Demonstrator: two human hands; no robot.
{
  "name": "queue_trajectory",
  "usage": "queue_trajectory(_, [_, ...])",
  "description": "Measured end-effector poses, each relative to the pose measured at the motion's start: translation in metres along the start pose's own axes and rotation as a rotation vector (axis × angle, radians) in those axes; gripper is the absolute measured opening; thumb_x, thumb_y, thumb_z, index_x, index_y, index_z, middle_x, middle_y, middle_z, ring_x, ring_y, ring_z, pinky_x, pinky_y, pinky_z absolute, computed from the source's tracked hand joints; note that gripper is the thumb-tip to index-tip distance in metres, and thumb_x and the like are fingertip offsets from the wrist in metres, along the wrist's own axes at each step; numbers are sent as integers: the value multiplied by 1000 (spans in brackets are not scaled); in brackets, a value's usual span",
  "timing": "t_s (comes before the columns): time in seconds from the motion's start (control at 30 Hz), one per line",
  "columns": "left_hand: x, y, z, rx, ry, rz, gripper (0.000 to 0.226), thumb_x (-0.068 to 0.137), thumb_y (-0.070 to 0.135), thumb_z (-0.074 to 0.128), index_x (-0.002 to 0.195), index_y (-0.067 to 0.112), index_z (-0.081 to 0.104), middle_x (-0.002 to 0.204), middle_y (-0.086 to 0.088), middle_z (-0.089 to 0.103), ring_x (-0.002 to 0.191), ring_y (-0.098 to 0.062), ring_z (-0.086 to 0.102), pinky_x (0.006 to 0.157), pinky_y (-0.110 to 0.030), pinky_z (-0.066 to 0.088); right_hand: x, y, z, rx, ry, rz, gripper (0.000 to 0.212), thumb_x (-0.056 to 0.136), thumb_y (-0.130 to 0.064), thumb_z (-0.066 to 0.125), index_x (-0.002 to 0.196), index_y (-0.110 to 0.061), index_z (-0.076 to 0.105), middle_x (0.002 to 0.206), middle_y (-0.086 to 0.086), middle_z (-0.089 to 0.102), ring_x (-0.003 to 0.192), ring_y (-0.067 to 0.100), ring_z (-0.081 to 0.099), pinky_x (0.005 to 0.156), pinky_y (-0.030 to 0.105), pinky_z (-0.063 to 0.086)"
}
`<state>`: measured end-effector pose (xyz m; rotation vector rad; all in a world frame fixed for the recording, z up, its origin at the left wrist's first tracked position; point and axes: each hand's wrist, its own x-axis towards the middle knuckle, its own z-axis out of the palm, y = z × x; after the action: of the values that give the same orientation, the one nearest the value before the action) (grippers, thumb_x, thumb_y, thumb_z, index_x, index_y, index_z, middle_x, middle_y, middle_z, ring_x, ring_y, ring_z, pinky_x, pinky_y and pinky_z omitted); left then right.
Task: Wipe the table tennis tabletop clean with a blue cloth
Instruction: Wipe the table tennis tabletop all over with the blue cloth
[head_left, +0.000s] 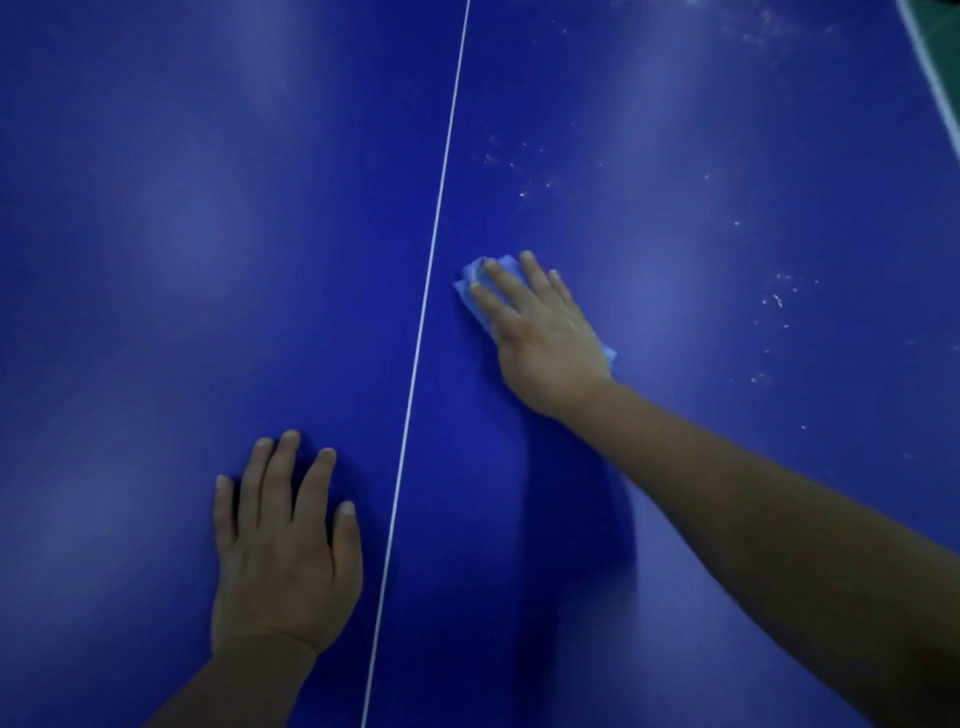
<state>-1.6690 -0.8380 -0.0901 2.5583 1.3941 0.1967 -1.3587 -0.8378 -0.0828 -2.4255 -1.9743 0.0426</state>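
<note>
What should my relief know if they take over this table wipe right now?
Left hand: flat on the tabletop, left of the white centre line, holding nothing.
Right hand: straight fingers pressing the blue cloth just right of the line.
Done: left half and the area near the person show no specks.
Left: white specks scattered right of the cloth and toward the far right corner; wipe there next.

The right hand (540, 332) covers most of the crumpled pale blue cloth (475, 278), leaving only two corners showing; the dark blue glossy tabletop (208, 234) runs past every picture edge; both forearms are cut off below.
</note>
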Motion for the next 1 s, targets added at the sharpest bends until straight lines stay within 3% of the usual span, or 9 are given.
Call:
queue_trajectory(0.07, [0,0,1,-1,-9,-15,56,94,38,31,137,8,51,154,-14,35,149,-30,22,122,-53,7,-3,56,-8,-90,71,91,50,89,-12,36,137,-18,48,146,9,45,121,43,45,96,52,43])
queue_trajectory(0.13, [1,-1,1,0,-17,-15,57,94,38,30,138,8,51,154,-14,35,149,-30,22,122,-51,5,-20,126,-12,-131,147,476,45,84,-9,38,127,-10,50,138,17,49,113,46,47,87,54,44])
queue_trajectory(0.27, [3,0,1,-1,-37,-20,58,94,39,30,138,8,51,154,-14,35,149,-30,21,122,-48,2,-44,169,-17,4,74,1017,54,95,-14,32,149,-7,34,160,15,25,147,48,15,119,58,15])
queue_trajectory(0.4, [4,-1,1,-3,-30,-23,58,94,40,30,138,8,52,154,-14,35,149,-29,20,122,-49,2,-8,64,-7,-5,125,506,58,87,-12,34,146,-9,40,154,15,35,137,45,33,113,53,28])
queue_trajectory(0.53, [4,3,1,-8,-25,-33,59,94,40,30,136,7,53,153,-15,35,149,-30,20,121,-47,0,-15,-6,10,32,69,-46,55,96,-20,40,150,-25,36,157,1,34,142,38,29,117,52,26])
queue_trajectory(0.6, [5,3,2,-8,-7,-22,59,93,39,31,135,6,53,153,-16,36,148,-32,22,120,-48,2,-16,44,2,-64,88,5,51,96,-20,38,146,-25,41,152,2,40,131,40,40,105,53,39])
queue_trajectory(0.7, [5,3,3,7,-3,-15,58,92,39,32,135,6,53,152,-16,35,148,-32,22,120,-48,2,-39,149,-12,-137,141,469,48,86,-14,33,130,-13,52,138,12,49,111,43,47,86,53,44])
queue_trajectory(0.83, [6,2,4,15,7,-4,56,93,38,33,135,6,51,152,-16,34,148,-32,21,121,-43,-3,-78,201,-19,-26,126,998,52,93,-13,36,145,-8,38,156,15,30,140,49,26,113,60,25])
queue_trajectory(1.0, [6,-1,6,9,17,-1,56,95,40,31,135,8,51,152,-15,35,148,-31,21,120,-49,4,-67,76,-2,-55,145,313,52,88,-11,41,140,-14,46,149,10,41,129,43,39,105,53,38])
